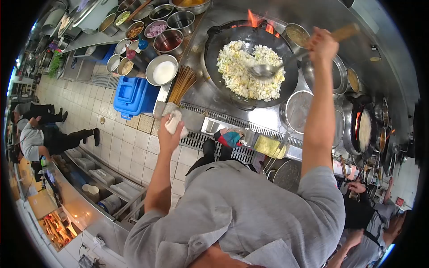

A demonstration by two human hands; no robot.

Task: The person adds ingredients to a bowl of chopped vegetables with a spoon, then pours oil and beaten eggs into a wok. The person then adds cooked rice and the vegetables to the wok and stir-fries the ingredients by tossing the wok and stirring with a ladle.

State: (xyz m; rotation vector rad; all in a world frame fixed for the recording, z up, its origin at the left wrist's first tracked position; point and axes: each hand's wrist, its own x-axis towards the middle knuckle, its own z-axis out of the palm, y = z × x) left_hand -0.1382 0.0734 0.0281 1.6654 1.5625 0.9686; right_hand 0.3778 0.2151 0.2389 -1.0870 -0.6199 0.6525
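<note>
A large black wok (288,91) sits on the stove with flames at its far edge, and fried rice (237,76) with pale and green bits lies spread inside it. My right hand (322,46) is closed around the wooden handle of a ladle (263,70), whose metal bowl rests on the rice. Away to the left, my left hand (169,136) grips a folded white cloth (175,121). Just beyond that cloth lies a bamboo wok brush (183,84), near a metal bowl of white powder or grains (164,71).
Several metal bowls of ingredients, including sliced red onion (156,30), line the back left. A blue lidded bin (134,96) stands beside the counter. To my right are a strainer (299,111) and a second wok (364,129). Other people (33,143) are at the far left and lower right.
</note>
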